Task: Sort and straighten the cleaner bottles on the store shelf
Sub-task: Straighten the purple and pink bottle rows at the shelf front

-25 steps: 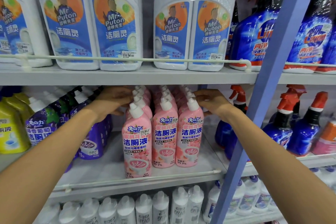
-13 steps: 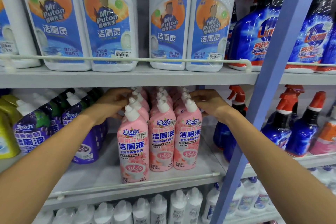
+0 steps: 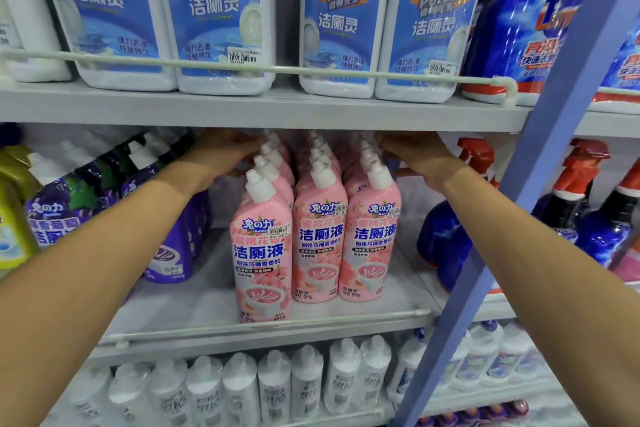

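Note:
Three rows of pink cleaner bottles (image 3: 318, 239) with white caps stand on the middle shelf (image 3: 194, 298). The front bottle of the left row (image 3: 261, 263) sits closer to the front rail than its two neighbours. My left hand (image 3: 221, 154) reaches deep under the upper shelf and presses against the necks on the left side of the left row. From the other side, my right hand (image 3: 417, 152) presses against the necks of the right row, its thumb below. Both sets of fingertips are partly hidden by the caps and the shelf above.
Purple bottles (image 3: 166, 239) and a yellow one (image 3: 14, 218) stand to the left. Blue spray bottles with red triggers (image 3: 588, 215) stand to the right, behind a blue upright post (image 3: 540, 163). Large white jugs (image 3: 214, 17) fill the shelf above. White bottles (image 3: 242, 388) fill the shelf below.
Both hands have stayed on either side of the pink rows, with the left fingers a little farther back. The view has come closer to the shelf.

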Tool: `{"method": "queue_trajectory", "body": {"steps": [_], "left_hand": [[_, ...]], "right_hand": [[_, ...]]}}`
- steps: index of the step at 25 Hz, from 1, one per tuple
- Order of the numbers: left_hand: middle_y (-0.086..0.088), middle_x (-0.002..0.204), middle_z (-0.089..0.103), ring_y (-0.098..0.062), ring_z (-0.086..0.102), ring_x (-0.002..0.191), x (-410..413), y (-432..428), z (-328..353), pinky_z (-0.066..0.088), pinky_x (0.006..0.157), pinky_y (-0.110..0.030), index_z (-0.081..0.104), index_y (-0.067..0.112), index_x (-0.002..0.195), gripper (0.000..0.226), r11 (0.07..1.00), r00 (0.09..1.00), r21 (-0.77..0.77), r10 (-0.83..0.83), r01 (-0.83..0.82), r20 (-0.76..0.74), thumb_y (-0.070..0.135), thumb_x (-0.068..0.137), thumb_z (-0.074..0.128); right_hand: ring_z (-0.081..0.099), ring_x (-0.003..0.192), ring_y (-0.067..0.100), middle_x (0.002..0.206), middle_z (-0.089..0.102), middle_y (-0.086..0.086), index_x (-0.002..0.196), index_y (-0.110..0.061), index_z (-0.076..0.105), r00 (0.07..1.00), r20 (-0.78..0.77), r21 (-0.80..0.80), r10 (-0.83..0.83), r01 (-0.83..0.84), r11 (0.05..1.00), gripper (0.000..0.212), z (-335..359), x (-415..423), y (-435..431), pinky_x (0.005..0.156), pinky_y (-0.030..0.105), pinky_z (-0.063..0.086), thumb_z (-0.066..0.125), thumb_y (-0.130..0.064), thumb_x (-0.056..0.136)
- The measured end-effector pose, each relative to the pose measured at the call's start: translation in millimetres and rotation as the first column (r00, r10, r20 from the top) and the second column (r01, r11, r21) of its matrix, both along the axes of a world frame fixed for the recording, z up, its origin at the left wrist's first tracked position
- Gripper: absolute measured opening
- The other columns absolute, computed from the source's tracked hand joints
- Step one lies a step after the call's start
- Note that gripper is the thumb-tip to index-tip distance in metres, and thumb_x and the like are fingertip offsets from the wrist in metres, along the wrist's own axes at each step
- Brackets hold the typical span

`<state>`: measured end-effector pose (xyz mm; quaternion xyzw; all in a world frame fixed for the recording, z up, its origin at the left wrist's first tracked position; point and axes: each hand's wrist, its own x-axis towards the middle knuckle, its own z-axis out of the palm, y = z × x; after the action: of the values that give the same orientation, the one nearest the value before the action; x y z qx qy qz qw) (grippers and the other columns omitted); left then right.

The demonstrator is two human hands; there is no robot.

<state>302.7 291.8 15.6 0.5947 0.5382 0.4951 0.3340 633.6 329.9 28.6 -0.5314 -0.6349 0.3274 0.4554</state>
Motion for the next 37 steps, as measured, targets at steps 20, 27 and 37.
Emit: {"method": "queue_trajectory", "body": {"steps": [20,27,37], "left_hand": [[-0.002,0.092,0.072,-0.003,0.067,0.067,-7.2,19.4,-7.7,0.053,0.055,-0.022,0.073,0.026,0.096,0.016,0.997,0.997,-0.020,-0.074,0.075,0.004,0.011,0.095,0.066],[-0.009,0.091,0.073,-0.009,0.069,0.066,-14.5,33.6,2.7,0.053,0.049,-0.021,0.074,0.018,0.105,0.016,1.000,0.998,0.027,-0.004,0.006,-0.059,0.028,0.094,0.070],[-0.007,0.083,0.067,-0.004,0.059,0.045,-8.7,58.0,4.5,0.044,0.038,-0.017,0.072,0.017,0.104,0.015,0.994,0.997,-0.077,-0.077,0.076,0.002,0.012,0.100,0.059]], "right_hand": [[0.070,0.096,0.016,0.102,0.074,-0.001,0.098,-0.029,0.071,0.990,0.056,-0.087,0.130,-0.125,0.988,0.004,-4.0,-12.1,11.0,0.082,0.038,0.061,0.068,-0.032,0.097],[0.071,0.074,0.004,0.095,0.077,-0.002,0.102,-0.022,0.076,0.998,0.057,0.030,0.039,-0.040,0.999,0.015,-3.2,-12.1,27.3,0.065,0.025,0.059,0.074,-0.032,0.092],[0.069,0.091,0.021,0.109,0.076,0.015,0.112,-0.014,0.075,0.988,0.099,0.024,0.117,-0.120,0.992,0.018,-8.2,-18.8,67.2,0.094,0.051,0.055,0.068,-0.021,0.098]]}}
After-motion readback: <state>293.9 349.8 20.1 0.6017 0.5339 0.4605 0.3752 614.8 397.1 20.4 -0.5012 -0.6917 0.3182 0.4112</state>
